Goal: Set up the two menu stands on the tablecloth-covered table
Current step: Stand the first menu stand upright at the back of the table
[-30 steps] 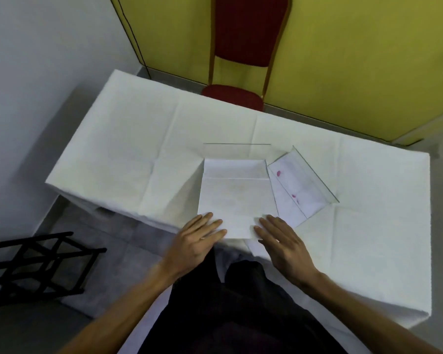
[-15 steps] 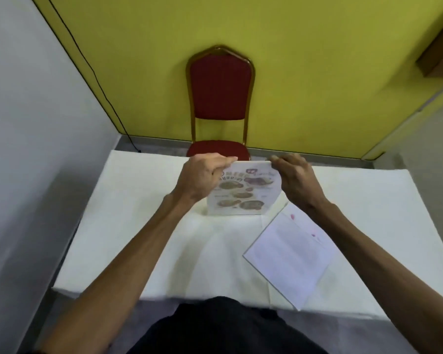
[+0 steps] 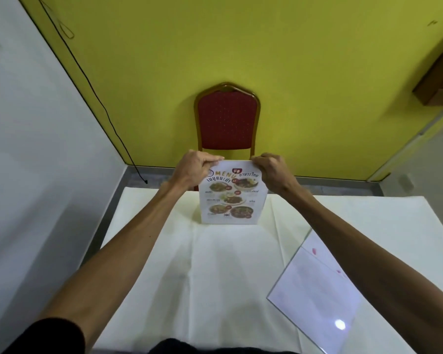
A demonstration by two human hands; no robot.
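Note:
A menu stand (image 3: 232, 198) with food pictures stands upright near the far edge of the white tablecloth (image 3: 215, 277), its printed face toward me. My left hand (image 3: 197, 169) pinches its top left corner and my right hand (image 3: 270, 169) pinches its top right corner. The second menu stand (image 3: 315, 292), clear with a blank white sheet, lies flat on the cloth at the near right, partly under my right forearm.
A red chair with a gold frame (image 3: 226, 121) stands behind the table against the yellow wall. A grey wall runs along the left, and a black cable (image 3: 108, 118) hangs down the corner. A wooden ledge (image 3: 440, 83) juts out at upper right.
Both hands lifted the first menu stand from flat at the near edge and stood it upright at the far side. The view tilted up; the second stand still lies flat.

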